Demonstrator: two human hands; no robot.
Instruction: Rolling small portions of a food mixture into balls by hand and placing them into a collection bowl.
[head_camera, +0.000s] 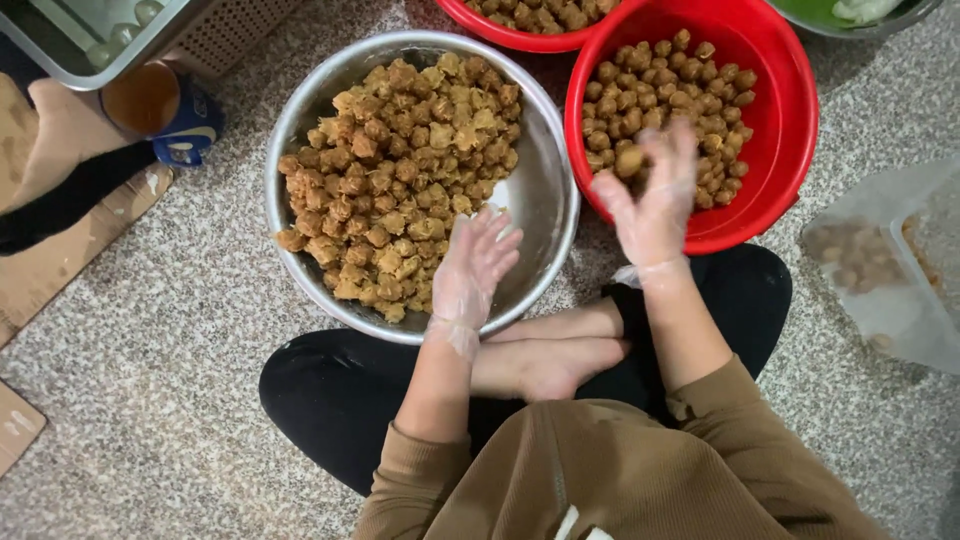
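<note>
A: Where are the hands?

B: Both wear thin clear gloves. The left hand (473, 262) is spread wide, fingers apart, holding nothing, over the near right part of the steel bowl (540, 195). That bowl sits on the speckled floor (150, 350) in front of the person's crossed legs and is heaped with rough tan husked pieces (400, 170).

A: And the other?

B: The right hand (652, 195) is blurred, raised over the near left edge of the red basin (785, 130), fingers curled around one small round brown nut (629, 161).

A: What is in the basin?

B: More round brown nuts (665, 90), piled at its far left side. The basin stands just right of the steel bowl, touching it.

A: Anything else close?

B: A second red basin at the far edge, a clear plastic bag (885, 270) at the right, and a cup of brown liquid (145, 100) at the far left.
</note>
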